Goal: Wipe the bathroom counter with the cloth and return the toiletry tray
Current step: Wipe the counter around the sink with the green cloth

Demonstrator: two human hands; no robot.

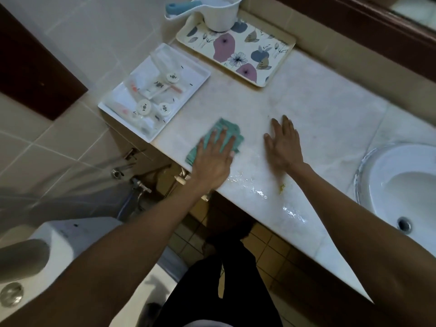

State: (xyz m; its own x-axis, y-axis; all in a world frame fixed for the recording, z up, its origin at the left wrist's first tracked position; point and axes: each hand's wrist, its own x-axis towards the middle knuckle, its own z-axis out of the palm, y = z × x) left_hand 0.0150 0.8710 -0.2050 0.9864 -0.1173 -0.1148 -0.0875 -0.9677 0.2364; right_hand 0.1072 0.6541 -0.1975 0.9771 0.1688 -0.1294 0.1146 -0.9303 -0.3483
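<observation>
Cloth lay flat under the left hand, fingers spread; wet streaks lay rightward along the table, by the flat, empty right hand.

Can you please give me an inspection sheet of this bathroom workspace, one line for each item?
Surface: marble counter, wet streaks near the front edge, a small yellow spot there.
Job's things: green cloth flat on the counter; white toiletry tray overhanging the left end.
Clutter: floral tray at the back, white jug on its far corner.
Hands: left hand pressing the cloth; right hand flat on bare counter.
Cables: nothing seen.
Surroundings: sink at right, toilet tank below left, tiled walls.
</observation>
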